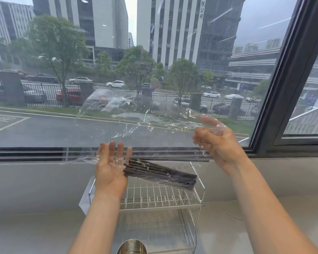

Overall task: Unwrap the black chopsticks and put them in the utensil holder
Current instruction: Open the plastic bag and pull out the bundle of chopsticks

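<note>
A bundle of several black chopsticks [160, 174] lies tilted in the air above the dish rack, its left end resting against the palm of my left hand [111, 166], whose fingers are spread upward. A wide sheet of clear plastic wrap [136, 114] stretches up from the bundle toward the right. My right hand [216, 139] grips the wrap's right edge, raised higher than the left hand. The shiny metal utensil holder [132, 246] shows its rim at the bottom edge, below the rack.
A white wire dish rack [154, 198] with two tiers stands on the pale counter under my hands. Behind it runs a window sill and a large window with a dark frame [275, 99] on the right.
</note>
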A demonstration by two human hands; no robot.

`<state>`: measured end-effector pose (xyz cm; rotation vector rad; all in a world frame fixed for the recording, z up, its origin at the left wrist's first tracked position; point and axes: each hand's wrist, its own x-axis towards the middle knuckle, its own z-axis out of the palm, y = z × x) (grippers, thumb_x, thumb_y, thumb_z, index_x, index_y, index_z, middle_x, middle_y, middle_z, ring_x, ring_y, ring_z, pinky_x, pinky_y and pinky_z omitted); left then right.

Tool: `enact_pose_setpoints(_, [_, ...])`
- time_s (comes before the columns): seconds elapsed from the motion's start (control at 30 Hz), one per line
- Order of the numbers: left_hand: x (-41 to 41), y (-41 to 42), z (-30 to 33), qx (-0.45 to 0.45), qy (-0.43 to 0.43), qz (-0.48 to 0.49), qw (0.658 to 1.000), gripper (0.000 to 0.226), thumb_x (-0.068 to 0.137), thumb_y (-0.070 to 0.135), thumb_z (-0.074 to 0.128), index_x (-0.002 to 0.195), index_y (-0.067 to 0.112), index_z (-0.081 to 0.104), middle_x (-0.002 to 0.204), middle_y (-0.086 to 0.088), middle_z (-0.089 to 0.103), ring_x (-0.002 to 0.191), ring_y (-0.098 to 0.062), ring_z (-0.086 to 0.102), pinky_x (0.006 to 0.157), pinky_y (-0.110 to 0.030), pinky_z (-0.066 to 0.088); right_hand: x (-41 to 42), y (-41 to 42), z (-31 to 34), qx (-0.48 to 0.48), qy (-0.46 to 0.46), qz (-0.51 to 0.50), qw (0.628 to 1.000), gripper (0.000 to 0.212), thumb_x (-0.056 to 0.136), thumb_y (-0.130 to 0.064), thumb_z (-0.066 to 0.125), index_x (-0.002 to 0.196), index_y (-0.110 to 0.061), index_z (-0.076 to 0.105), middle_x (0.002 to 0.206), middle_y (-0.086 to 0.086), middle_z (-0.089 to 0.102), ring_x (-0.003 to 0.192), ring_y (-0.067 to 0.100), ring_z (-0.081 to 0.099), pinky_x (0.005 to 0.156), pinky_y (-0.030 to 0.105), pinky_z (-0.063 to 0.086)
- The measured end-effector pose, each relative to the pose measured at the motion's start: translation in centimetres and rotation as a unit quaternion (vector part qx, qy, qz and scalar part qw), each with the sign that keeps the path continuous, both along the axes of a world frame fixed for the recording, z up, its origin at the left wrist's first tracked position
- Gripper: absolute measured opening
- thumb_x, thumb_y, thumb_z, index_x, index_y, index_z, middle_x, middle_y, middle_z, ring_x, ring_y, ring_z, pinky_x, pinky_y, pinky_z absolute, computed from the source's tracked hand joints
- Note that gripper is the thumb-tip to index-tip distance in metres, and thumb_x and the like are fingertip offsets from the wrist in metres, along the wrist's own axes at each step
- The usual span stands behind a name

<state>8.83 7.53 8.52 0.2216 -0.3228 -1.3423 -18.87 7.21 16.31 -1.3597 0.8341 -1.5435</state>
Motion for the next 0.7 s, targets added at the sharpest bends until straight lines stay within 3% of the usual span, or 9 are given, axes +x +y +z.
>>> enact_pose_setpoints(0.1, [-0.3,0.1,0.4,-0.008,-0.006,0.010,1.000,0.037,0.078,0.038,0.074,0.108,0.020,0.061,0.101,0.008,0.067,0.093,-0.012,0.071,0.098,-0.045,0.054,0.1,0.1,-1.2,0.038,0.005,0.026,0.999,0.079,0.070,-0.040,0.089,0.135,-0.009,0.056,0.110,0.007,0.078,0.104,0.030,0.074,0.093,0.042,0.056])
enact_pose_setpoints(0.2, [-0.6,0.0,0.5,-0.018,0.004,0.016,1.000,0.048,0.080,0.039,0.073,0.119,0.020,0.052,0.100,0.007,0.067,0.094,-0.013,0.071,0.099,-0.046,0.054,0.1,0.2,-3.5,0.077,0.018,0.054,0.995,0.092,0.061,-0.052,0.091,0.139,-0.018,0.055,0.126,0.011,0.072,0.118,0.032,0.068,0.100,0.047,0.051])
enact_pose_setpoints(0.27, [-0.6,-0.1,0.5,-0.025,0.008,0.003,1.000,0.045,0.080,0.040,0.072,0.117,0.020,0.054,0.104,0.005,0.065,0.096,-0.013,0.069,0.100,-0.046,0.053,0.4,0.5,-5.9,0.118,0.007,0.083,0.989,0.095,0.058,-0.054,0.092,0.139,-0.020,0.055,0.130,0.012,0.070,0.123,0.032,0.065,0.102,0.050,0.049])
enact_pose_setpoints(0.37, [-1.2,-0.3,0.6,-0.028,0.022,0.003,0.999,0.027,0.081,0.040,0.071,0.098,0.020,0.063,0.099,0.007,0.066,0.092,-0.012,0.070,0.098,-0.045,0.054,1.1,1.6,-9.8,0.160,-0.021,0.098,0.982,0.085,0.062,-0.057,0.088,0.135,-0.025,0.060,0.141,0.010,0.063,0.131,0.033,0.059,0.114,0.059,0.037])
enact_pose_setpoints(0.47, [-1.8,-0.4,0.6,-0.030,0.046,0.002,0.998,0.023,0.082,0.040,0.071,0.092,0.020,0.065,0.094,0.008,0.068,0.088,-0.010,0.072,0.097,-0.045,0.055,1.8,2.9,-14.3,0.163,-0.229,0.179,0.943,0.097,0.061,-0.045,0.094,0.142,-0.013,0.052,0.140,0.019,0.060,0.131,0.039,0.056,0.113,0.061,0.039])
enact_pose_setpoints(0.57, [-2.7,-0.5,0.3,-0.029,0.068,-0.003,0.997,0.021,0.083,0.039,0.073,0.093,0.021,0.067,0.093,0.008,0.072,0.088,-0.012,0.073,0.090,-0.044,0.057,4.3,4.2,-17.0,0.163,-0.350,0.234,0.892,0.082,0.055,-0.032,0.099,0.123,-0.004,0.062,0.132,0.024,0.060,0.136,0.047,0.049,0.112,0.064,0.037])
enact_pose_setpoints(0.63, [-3.6,-0.2,0.2,-0.023,0.057,-0.017,0.998,0.020,0.083,0.040,0.071,0.083,0.020,0.073,0.087,0.007,0.075,0.083,-0.012,0.075,0.087,-0.042,0.056,6.5,4.2,-17.1,0.161,-0.345,0.235,0.894,0.062,0.054,-0.030,0.100,0.104,-0.007,0.071,0.129,0.024,0.064,0.136,0.047,0.049,0.111,0.064,0.038])
enact_pose_setpoints(0.7, [-4.8,0.1,0.0,-0.017,0.039,-0.039,0.998,0.024,0.083,0.043,0.070,0.077,0.020,0.075,0.083,0.004,0.076,0.080,-0.014,0.076,0.082,-0.039,0.059,8.3,3.7,-16.2,0.151,-0.358,0.222,0.894,0.057,0.051,-0.033,0.101,0.095,-0.006,0.077,0.117,0.019,0.072,0.126,0.040,0.059,0.110,0.060,0.042])
